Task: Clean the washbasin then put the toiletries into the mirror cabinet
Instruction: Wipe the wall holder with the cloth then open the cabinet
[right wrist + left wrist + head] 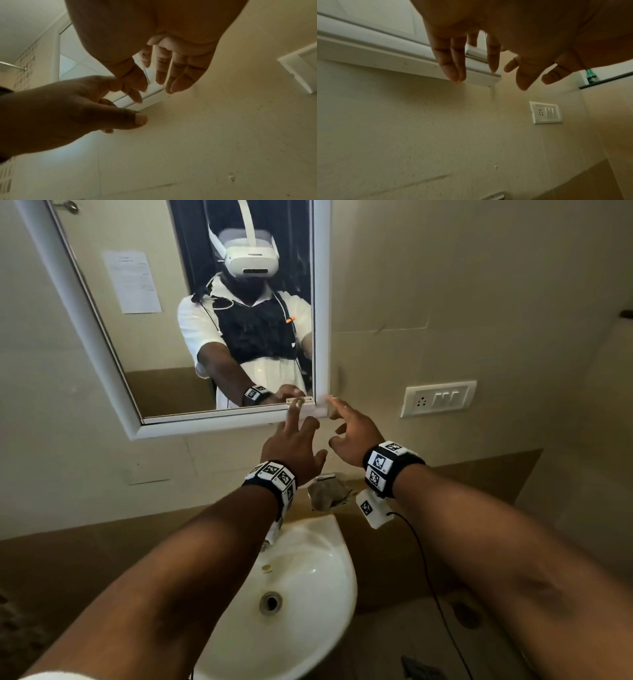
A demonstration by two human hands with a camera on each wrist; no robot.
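The mirror cabinet [322, 302] hangs on the wall with its white-framed door closed. A small white handle [301, 402] sits at the door's lower right corner. My left hand [294, 422] reaches up to it with fingers straight, the fingertips [453, 75] at the handle [476, 52] and the frame's bottom edge. My right hand [346, 422] hovers just right of that corner, fingers [171, 75] loosely spread and holding nothing. The white washbasin [329, 570] lies below my forearms with a small yellowish mark [267, 568] inside. No toiletries show in the head view.
A crumpled grey-brown wad [329, 493] sits on the tap behind the basin. A white switch panel [438, 398] is on the wall to the right. A green bottle [591, 77] stands on a dark ledge further right. A black cable [431, 577] hangs from my right wrist.
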